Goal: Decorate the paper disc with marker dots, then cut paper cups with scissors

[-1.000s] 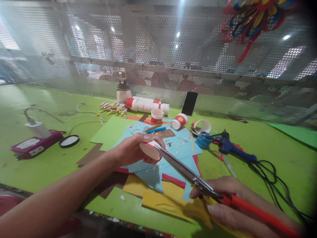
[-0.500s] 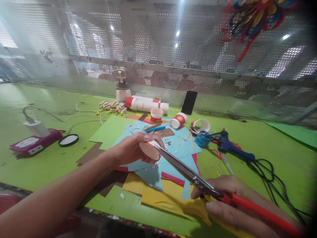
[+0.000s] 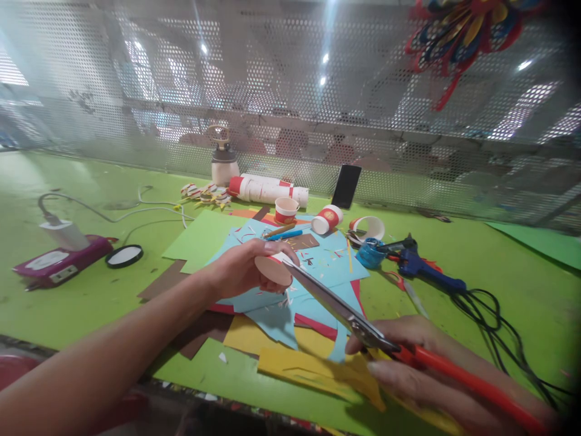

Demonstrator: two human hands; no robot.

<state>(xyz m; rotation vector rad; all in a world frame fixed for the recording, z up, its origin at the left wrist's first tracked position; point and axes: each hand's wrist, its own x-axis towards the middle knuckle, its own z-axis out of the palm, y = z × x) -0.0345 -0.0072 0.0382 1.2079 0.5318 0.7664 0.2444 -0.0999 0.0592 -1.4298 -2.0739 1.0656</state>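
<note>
Near the middle of the view, my left hand point(image 3: 247, 266) pinches a small paper cup piece point(image 3: 273, 270), its pale round base turned toward me. My right hand point(image 3: 422, 357) grips a pair of scissors point(image 3: 358, 324) with red handles. Their long metal blades point up and left, and the tips touch the rim of the cup piece near my left fingers. Whether the blades are fully closed is hard to make out. Beneath both hands lie light blue paper sheets point(image 3: 327, 272) strewn with small scraps, and yellow sheets point(image 3: 313, 372) lie closer to me.
Behind the papers are an upright paper cup point(image 3: 285, 211), a tipped cup point(image 3: 327, 219), stacked cups point(image 3: 272, 191) and a phone point(image 3: 346, 186). A blue glue gun point(image 3: 422, 269) with a black cord lies right. A purple power strip point(image 3: 63, 261) sits left. A perforated screen point(image 3: 272, 91) stands behind.
The scissors and my right hand have shifted slightly left and down. My left hand keeps the cup piece in nearly the same place.
</note>
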